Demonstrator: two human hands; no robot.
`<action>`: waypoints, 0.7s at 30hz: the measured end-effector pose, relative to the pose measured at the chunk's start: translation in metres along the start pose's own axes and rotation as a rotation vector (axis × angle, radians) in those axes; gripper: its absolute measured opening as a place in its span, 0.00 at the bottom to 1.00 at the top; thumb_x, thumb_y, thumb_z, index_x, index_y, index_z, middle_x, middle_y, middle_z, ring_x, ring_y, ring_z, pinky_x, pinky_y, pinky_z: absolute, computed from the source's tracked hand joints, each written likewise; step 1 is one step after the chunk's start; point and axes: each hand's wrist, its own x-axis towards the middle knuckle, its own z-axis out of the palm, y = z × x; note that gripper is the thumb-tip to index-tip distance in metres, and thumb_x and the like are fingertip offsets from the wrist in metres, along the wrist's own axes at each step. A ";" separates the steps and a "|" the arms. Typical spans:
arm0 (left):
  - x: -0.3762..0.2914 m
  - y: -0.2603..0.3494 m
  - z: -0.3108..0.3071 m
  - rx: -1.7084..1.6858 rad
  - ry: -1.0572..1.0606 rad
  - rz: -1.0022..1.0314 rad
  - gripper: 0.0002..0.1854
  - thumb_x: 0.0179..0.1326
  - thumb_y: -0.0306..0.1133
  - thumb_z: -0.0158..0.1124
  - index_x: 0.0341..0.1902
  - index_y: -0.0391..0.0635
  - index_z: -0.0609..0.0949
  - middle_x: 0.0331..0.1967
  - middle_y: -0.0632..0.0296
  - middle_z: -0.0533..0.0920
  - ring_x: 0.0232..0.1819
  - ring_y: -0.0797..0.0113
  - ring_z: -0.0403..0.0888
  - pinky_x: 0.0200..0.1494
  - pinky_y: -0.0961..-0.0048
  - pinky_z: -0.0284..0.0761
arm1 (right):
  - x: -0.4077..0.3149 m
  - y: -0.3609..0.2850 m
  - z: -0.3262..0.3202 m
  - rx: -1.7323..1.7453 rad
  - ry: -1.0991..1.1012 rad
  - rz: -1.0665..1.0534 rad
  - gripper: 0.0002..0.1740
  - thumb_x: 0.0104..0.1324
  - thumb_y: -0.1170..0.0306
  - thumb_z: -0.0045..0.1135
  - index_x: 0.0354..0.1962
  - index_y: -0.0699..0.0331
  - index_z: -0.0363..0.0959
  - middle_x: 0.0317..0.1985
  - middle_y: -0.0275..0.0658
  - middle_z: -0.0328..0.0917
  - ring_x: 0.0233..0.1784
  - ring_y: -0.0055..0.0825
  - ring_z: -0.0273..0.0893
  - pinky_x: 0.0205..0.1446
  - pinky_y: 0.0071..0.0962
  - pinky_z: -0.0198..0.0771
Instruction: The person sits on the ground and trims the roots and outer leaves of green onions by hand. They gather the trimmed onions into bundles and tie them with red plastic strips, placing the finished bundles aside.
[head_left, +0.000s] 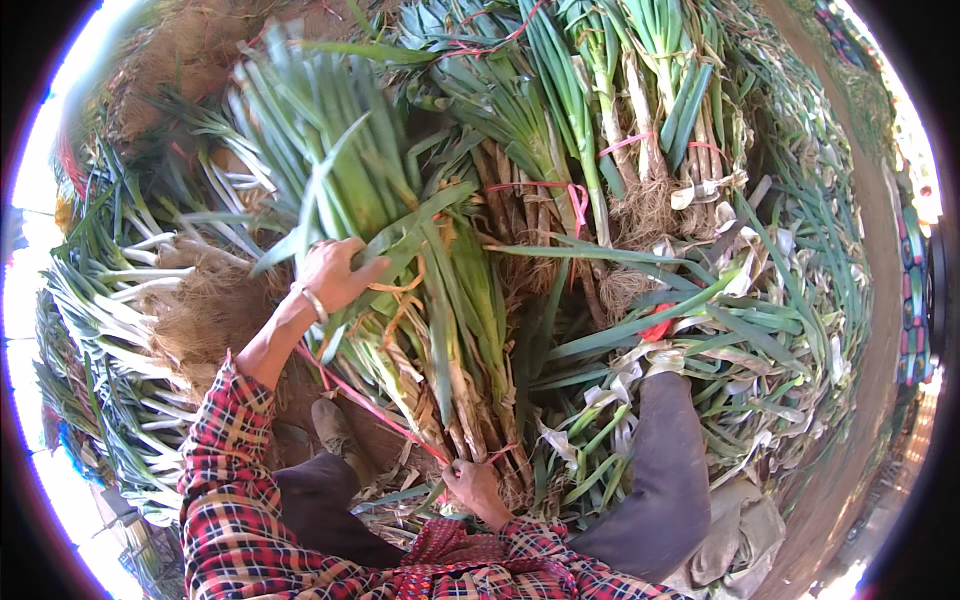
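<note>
A large bundle of green onions (442, 360) lies before me, its leaves pointing up and its roots near my lap. My left hand (337, 277), with a bangle on the wrist, rests against the leaves at the bundle's left side, fingers partly bent. Down at the root end, my right hand (469, 480) pinches a red plastic tie (386, 416). The tie runs from there up towards my left forearm, and part of it crosses the stalks beside the roots. Whether the left fingers grip leaves is hidden.
Tied green onion bundles (637, 157) lie at the upper right. Loose onions with white stalks and bushy roots (187, 315) are heaped at the left. Stripped leaves and peelings (780, 337) cover the right side, with a crumpled cloth sack (739, 532) near my knee.
</note>
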 end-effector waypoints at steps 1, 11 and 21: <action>-0.002 -0.008 0.001 -0.088 0.046 -0.027 0.27 0.57 0.54 0.61 0.39 0.37 0.81 0.29 0.46 0.81 0.37 0.47 0.78 0.44 0.57 0.71 | 0.005 0.001 0.003 0.016 -0.069 -0.030 0.22 0.63 0.49 0.48 0.36 0.60 0.76 0.25 0.45 0.79 0.28 0.47 0.78 0.32 0.44 0.73; 0.005 -0.022 0.129 0.297 -0.054 -0.299 0.51 0.52 0.62 0.59 0.73 0.47 0.53 0.74 0.44 0.40 0.74 0.37 0.36 0.68 0.39 0.41 | 0.134 -0.110 -0.271 0.054 0.856 -0.296 0.16 0.70 0.62 0.43 0.37 0.66 0.73 0.31 0.49 0.77 0.33 0.46 0.78 0.40 0.40 0.74; 0.008 -0.038 0.164 0.219 0.158 -0.258 0.56 0.45 0.63 0.63 0.72 0.44 0.53 0.74 0.48 0.41 0.74 0.39 0.33 0.68 0.37 0.36 | 0.295 -0.030 -0.380 -0.233 0.694 0.302 0.30 0.62 0.58 0.55 0.56 0.64 0.60 0.47 0.54 0.75 0.51 0.48 0.76 0.54 0.45 0.71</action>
